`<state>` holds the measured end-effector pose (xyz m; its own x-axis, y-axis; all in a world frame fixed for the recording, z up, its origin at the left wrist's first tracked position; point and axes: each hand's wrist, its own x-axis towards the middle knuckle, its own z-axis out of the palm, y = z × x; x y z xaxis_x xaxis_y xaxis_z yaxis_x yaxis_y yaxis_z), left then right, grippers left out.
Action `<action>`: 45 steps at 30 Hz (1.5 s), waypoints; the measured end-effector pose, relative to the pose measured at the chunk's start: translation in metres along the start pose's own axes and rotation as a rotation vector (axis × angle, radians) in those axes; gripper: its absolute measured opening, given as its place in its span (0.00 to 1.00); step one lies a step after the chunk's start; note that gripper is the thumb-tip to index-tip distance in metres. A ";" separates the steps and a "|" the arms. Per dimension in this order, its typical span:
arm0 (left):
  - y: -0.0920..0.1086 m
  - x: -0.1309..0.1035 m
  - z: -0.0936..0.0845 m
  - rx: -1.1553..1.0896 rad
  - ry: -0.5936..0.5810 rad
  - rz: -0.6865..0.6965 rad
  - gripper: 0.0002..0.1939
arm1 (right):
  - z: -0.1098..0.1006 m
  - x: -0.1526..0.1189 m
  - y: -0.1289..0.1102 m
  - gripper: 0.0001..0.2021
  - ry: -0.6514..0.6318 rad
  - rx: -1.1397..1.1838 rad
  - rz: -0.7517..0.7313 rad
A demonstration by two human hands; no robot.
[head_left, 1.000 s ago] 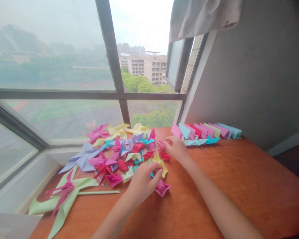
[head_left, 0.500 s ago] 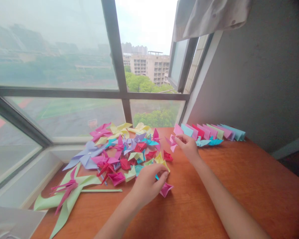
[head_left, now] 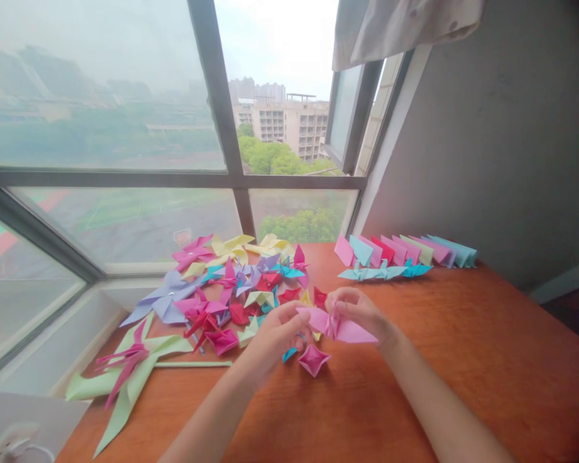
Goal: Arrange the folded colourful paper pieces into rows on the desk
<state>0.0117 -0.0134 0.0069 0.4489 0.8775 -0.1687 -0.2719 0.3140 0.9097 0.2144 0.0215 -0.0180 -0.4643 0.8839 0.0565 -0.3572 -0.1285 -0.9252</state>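
The table point(head_left: 487, 334) lies under both hands. The left hand point(head_left: 273, 331) is half curled at one wing tip of the pink crane point(head_left: 351, 331); whether it grips, I cannot tell. The right hand point(head_left: 361, 312) pinches the pink crane near its middle. The pink crane, between the two hands, seems of folded paper: probably very light, and easy to crease. The folded middle should bear a gentle hold better than the thin wings.

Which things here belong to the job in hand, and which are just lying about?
Part of the job, by the look of it:
pink paper crane
right hand, holding it
left hand, by its wing

Apparently just lying about:
green pinwheel
purple pinwheel
blue cranes
row of folded papers
pink star-shaped paper
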 end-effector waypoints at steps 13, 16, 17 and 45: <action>0.003 0.005 -0.009 0.288 0.413 0.231 0.15 | 0.001 0.007 0.005 0.21 0.278 -0.070 -0.040; 0.001 0.006 -0.009 0.332 0.354 0.229 0.13 | 0.007 0.009 0.013 0.16 0.322 -0.163 -0.084; 0.000 0.006 -0.009 0.361 0.323 0.222 0.13 | 0.009 0.010 0.014 0.15 0.345 -0.184 -0.095; 0.007 -0.002 0.000 0.649 -0.029 0.276 0.15 | 0.012 0.008 0.009 0.19 0.271 0.320 0.140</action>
<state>0.0090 -0.0129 0.0138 0.4620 0.8808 0.1033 0.1789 -0.2066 0.9619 0.1981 0.0222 -0.0214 -0.3123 0.9284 -0.2011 -0.5586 -0.3507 -0.7516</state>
